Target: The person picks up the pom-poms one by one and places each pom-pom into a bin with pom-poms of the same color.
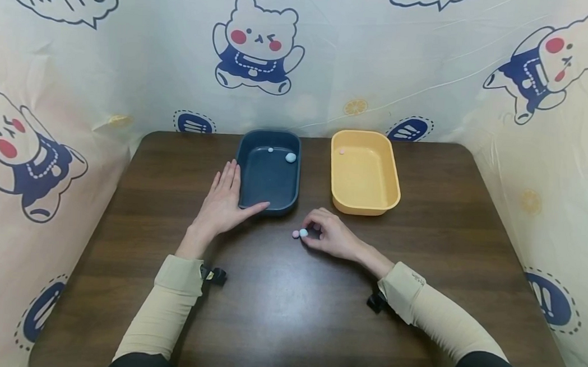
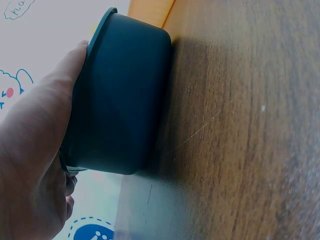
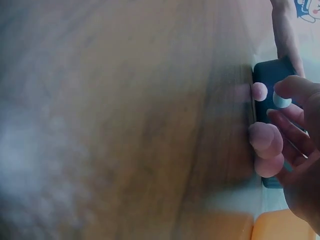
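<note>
Head view shows me the right hand [image 1: 335, 235] pinching a blue ball [image 1: 303, 233] on the near side of the navy tray [image 1: 269, 182]; a pink ball [image 1: 295, 234] sits just beside the blue one; the left hand [image 1: 223, 204] lays straight fingers along that tray, thumb at its rim; the yellow tray [image 1: 367, 182] stands apart

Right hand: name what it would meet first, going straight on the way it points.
Likely the small pink ball just beside the light-blue ball the right hand pinches; exact line and depth are unclear.
</note>
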